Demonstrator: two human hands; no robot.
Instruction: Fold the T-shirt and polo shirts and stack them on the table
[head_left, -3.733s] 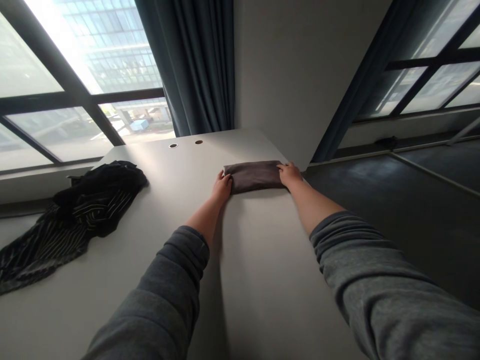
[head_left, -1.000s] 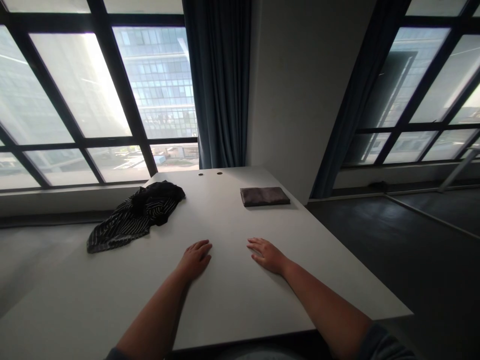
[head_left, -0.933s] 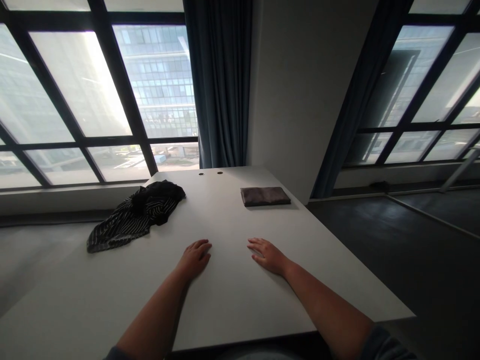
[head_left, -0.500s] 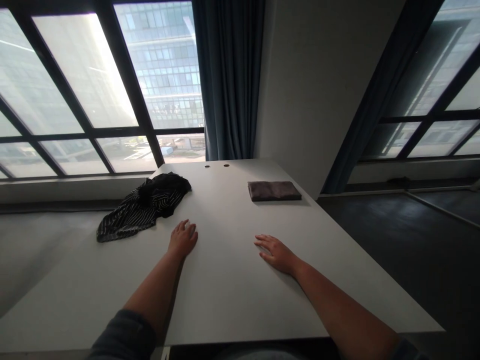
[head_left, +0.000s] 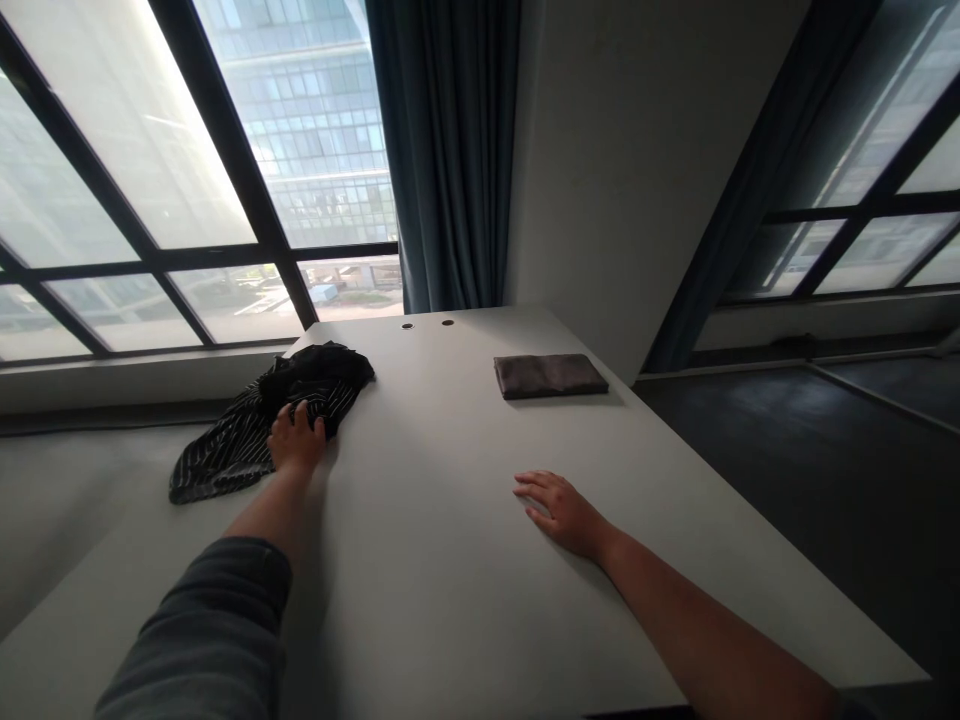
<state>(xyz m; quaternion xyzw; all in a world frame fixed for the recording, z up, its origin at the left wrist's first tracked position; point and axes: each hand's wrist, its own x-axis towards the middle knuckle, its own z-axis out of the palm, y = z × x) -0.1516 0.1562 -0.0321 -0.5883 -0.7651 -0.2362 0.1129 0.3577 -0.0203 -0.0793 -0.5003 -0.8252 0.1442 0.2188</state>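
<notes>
A crumpled black cloth with thin white stripes (head_left: 225, 450), perhaps a garment, lies at the left of the white table (head_left: 435, 560). My left hand (head_left: 297, 440) is over its near right edge with the fingers spread; whether they touch the fabric I cannot tell. My right hand (head_left: 559, 510) rests on the tabletop, fingers stretched out and holding nothing. Beyond it, toward the table's right edge, lies a flat, neatly folded dark brown cloth (head_left: 551, 376), apart from the hand.
Two round cable holes (head_left: 448, 323) sit near the table's far end. A dark blue curtain (head_left: 457, 160) hangs behind it, beside a pale wall pillar (head_left: 592, 180). Large windows stand at left and right. Dark floor (head_left: 795, 450) lies past the table's right edge.
My left hand has moved forward and left from the bare tabletop to the striped cloth. The right hand stays in place on the table. The view has shifted slightly.
</notes>
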